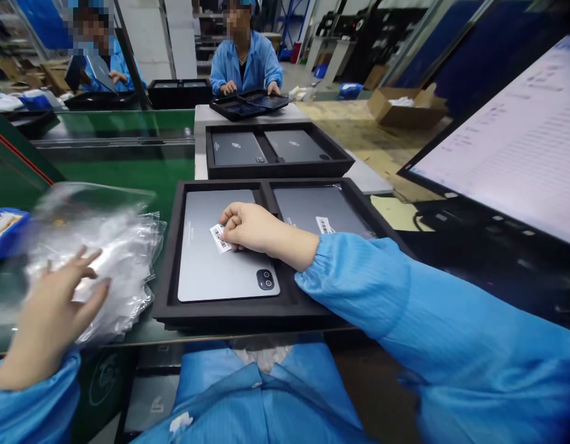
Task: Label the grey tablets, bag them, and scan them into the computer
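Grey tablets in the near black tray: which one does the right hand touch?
The flat grey tablet in the left compartment: the right hand holds a white barcode label against it. The other grey tablet, at right, has no fingers on it.

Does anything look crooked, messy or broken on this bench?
Nothing damaged or spilled. The barcode label under the right hand sits slightly slanted to the edges of the grey tablet. The clear plastic bags under the left hand lie in a loose, rumpled heap.
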Demonstrator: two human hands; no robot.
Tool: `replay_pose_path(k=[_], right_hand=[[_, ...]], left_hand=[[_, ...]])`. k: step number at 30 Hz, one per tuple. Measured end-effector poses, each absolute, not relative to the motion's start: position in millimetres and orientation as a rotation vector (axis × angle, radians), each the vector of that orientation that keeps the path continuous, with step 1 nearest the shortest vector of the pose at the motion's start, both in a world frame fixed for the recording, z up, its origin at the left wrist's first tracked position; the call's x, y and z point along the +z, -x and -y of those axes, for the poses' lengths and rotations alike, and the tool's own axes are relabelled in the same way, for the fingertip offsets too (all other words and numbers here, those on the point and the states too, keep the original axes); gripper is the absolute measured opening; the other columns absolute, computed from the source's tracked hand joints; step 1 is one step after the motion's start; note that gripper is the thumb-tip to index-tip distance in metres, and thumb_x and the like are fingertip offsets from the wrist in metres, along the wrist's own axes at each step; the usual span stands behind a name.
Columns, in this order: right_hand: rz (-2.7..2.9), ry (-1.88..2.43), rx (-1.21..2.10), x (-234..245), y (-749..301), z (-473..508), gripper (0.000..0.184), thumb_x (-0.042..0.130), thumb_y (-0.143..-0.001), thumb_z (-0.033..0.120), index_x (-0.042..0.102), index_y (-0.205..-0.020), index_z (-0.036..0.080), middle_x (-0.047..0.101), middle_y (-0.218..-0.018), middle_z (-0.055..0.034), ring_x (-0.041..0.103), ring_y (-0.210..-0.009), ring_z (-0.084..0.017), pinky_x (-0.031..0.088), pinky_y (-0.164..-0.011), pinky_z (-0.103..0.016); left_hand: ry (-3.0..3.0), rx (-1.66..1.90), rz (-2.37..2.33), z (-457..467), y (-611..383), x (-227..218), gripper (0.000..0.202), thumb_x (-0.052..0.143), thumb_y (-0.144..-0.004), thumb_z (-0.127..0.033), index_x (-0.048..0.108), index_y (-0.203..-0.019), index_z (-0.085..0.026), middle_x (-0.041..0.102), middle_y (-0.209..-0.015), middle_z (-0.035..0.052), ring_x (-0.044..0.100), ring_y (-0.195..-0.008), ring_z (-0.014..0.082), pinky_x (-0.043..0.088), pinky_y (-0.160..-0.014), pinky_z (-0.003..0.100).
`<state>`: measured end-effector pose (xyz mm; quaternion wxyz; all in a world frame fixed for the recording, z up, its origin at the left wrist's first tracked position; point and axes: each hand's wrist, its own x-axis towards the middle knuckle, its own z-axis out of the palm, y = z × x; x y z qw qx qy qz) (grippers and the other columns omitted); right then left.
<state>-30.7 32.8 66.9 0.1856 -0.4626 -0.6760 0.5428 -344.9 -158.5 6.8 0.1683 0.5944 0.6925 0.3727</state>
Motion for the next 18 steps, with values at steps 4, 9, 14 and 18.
replay_pose_path(k=[4,9,14,18], right_hand=[[1.922,1.285,1.547,66.4,29.7,-33.5,0.035,0.079,-0.073,-0.003,0.062,-0.095,0.018,0.063,-0.055,0.0077,0.058,-0.046,-0.011,0.043,-0.046,-0.021],[1.988,1.322,1.488,71.6,30.5,-30.4,0.036,0.084,-0.070,0.003,0.066,-0.097,0.018,0.064,-0.056,0.0061,0.059,-0.051,-0.013,0.041,-0.048,-0.022],[1.929,1.329,1.309,72.4,28.1,-36.9,0.033,0.075,-0.075,0.004,0.066,-0.104,0.017,0.069,-0.067,0.0030,0.061,-0.058,-0.013,0.045,-0.056,-0.023],[1.809,1.334,0.950,76.9,11.7,-54.4,0.039,0.064,-0.083,0.007,0.063,-0.120,0.017,0.074,-0.083,-0.0026,0.065,-0.063,-0.014,0.048,-0.062,-0.026]], left_hand=[[-1.779,0.282,-2.236,145.8,340.4,-8.1,0.073,0.048,-0.088,-0.063,0.060,-0.145,-0.019,0.039,-0.166,0.0175,0.021,-0.158,0.0518,0.015,-0.118,0.085],[-1.658,0.517,-2.193,144.7,332.9,17.9,0.072,0.037,-0.093,-0.072,0.073,-0.132,-0.023,0.059,-0.152,0.0132,0.045,-0.148,0.0462,0.033,-0.122,0.071],[-1.987,1.018,-1.709,118.2,272.4,93.9,0.034,0.057,-0.100,-0.051,0.077,-0.093,-0.025,0.078,-0.099,0.0061,0.073,-0.097,0.0272,0.058,-0.090,0.037],[-2.522,0.326,-0.952,55.8,198.5,103.2,0.036,0.051,-0.107,-0.040,0.071,-0.122,-0.014,0.073,-0.121,0.0144,0.069,-0.113,0.0260,0.054,-0.101,0.037]])
